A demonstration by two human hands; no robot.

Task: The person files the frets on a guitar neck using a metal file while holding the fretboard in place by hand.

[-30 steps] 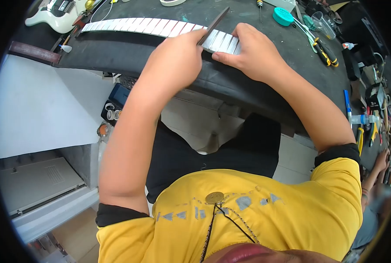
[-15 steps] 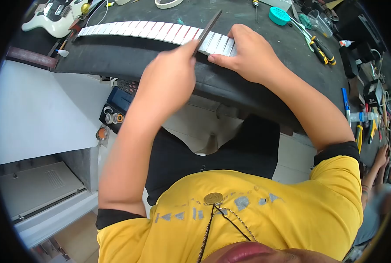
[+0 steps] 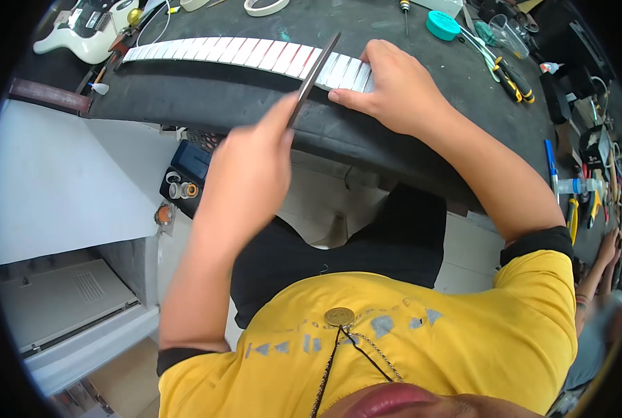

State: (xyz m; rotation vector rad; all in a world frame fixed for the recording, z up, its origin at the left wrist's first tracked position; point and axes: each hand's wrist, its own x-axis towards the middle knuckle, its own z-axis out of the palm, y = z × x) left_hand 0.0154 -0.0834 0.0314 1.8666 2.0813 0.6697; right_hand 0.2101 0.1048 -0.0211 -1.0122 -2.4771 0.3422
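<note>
A guitar neck (image 3: 217,51), its fingerboard masked with white tape between the frets, lies along the bench near its front edge. My left hand (image 3: 255,160) is closed around a narrow metal file (image 3: 315,74), which slants across the neck toward its right part. Motion blurs this hand slightly. At the neck's right end is my right hand (image 3: 400,87), thumb on the near side and fingers on the far side, gripping it. The part under the right palm is hidden.
A white electric guitar body (image 3: 88,38) lies at the upper left. Beyond the neck are a tape roll (image 3: 267,7), a screwdriver (image 3: 406,10), a teal round container (image 3: 442,26) and yellow-black pliers (image 3: 509,82). Another person's hand (image 3: 609,247) shows at the far right.
My left hand has drawn the file back toward my body and a little left across the neck. My right hand keeps its grip in nearly the same place.
</note>
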